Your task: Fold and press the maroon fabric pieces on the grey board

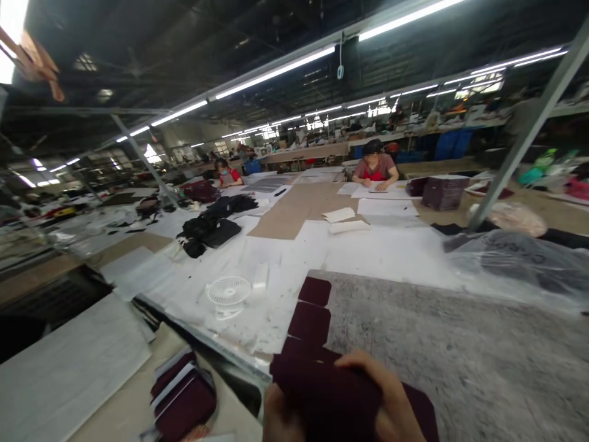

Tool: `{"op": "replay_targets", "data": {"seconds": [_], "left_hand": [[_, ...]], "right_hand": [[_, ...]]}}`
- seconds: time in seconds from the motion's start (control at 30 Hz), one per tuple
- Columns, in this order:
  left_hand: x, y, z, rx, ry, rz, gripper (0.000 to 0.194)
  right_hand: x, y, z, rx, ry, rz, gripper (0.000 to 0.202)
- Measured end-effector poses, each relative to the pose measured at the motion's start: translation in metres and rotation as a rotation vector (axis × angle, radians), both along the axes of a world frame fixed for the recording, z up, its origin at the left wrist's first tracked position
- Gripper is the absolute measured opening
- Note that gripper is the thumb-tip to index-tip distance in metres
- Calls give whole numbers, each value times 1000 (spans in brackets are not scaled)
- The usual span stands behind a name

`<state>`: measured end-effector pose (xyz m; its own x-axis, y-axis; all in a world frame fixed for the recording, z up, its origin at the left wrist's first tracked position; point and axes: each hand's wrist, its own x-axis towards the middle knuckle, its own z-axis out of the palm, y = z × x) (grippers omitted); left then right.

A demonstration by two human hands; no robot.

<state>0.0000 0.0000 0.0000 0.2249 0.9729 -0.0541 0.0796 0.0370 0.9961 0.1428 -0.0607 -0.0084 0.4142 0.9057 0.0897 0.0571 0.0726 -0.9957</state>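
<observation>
Maroon piece [329, 393] | left hand [277, 417], right hand [393, 396] grasping opposite sides | near gray sheet [437, 337]

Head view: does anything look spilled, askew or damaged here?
No clear spill or damage shows. Two untidy spots: the black pile lies in a loose heap among flat sheets, and the maroon stack at lower left is unevenly fanned.

Both bare hands are low in front of the body, a little apart, each bent in a holding grip. The right hand [398, 402] arches inward, one digit stretched across toward the left, the rest curving below it. The left hand [277, 410] sits lower, blurred and partly hidden, so I can't make out its separate fingers.
</observation>
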Motion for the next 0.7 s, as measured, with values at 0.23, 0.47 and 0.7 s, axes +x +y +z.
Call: {"op": "replay_targets", "data": {"seconds": [0.23,0.47,0.7], "left_hand": [[5,-3,-4,-87,38,2,32],[3,3,1,-317,-170,-49,44],[-2,1,6,-730,-493,-40,54]], "right_hand": [[5,-3,13,-225,446,108,29],[6,2,3,-209,398,94,42],[0,5,-10,-160,293,-55,82]]}}
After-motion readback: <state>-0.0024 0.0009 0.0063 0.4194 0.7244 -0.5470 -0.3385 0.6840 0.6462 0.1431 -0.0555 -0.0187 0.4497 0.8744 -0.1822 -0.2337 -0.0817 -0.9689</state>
